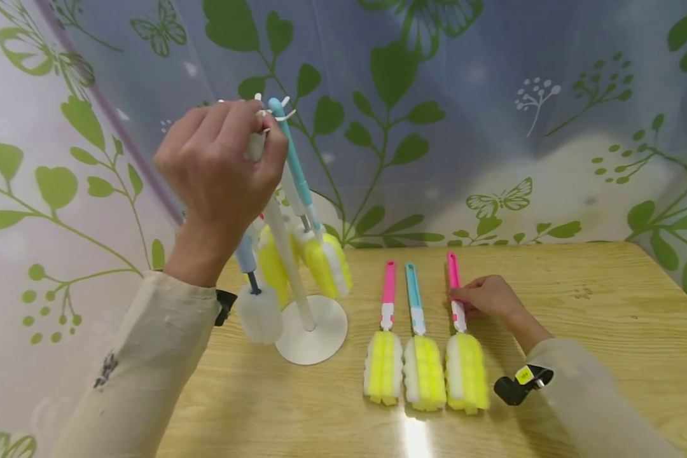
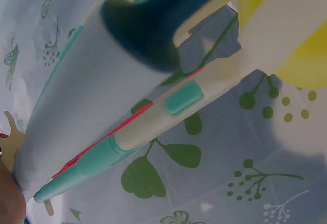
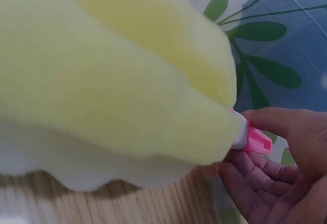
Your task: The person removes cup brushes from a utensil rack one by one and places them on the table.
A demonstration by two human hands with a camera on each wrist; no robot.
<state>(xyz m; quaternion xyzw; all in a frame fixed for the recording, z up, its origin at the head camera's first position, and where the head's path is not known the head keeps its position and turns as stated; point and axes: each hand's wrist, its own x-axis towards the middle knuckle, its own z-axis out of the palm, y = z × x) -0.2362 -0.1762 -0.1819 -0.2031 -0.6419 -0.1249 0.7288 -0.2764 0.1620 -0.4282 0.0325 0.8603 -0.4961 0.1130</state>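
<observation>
My left hand point(image 1: 223, 152) is curled round the top of a white stand point(image 1: 289, 261), just under its small hooks. From the stand hang several sponge bottle brushes: a blue-handled one with a yellow and white head point(image 1: 327, 264), and one with a white head point(image 1: 259, 313) below my wrist. In the left wrist view, that brush's pale handle point(image 2: 87, 91) covers much of the scene. On the table, my right hand point(image 1: 489, 299) pinches the pink handle of the rightmost bottle brush point(image 1: 466, 372). Its sponge fills much of the right wrist view, with thumb and fingers point(image 3: 271, 121) at the handle.
Beside it on the wooden table point(image 1: 607, 356) lie a blue-handled brush point(image 1: 423, 372) and another pink-handled brush point(image 1: 383, 369), heads toward me. The stand's round base point(image 1: 326, 337) is left of them. A leaf-patterned curtain point(image 1: 464, 140) hangs behind the table.
</observation>
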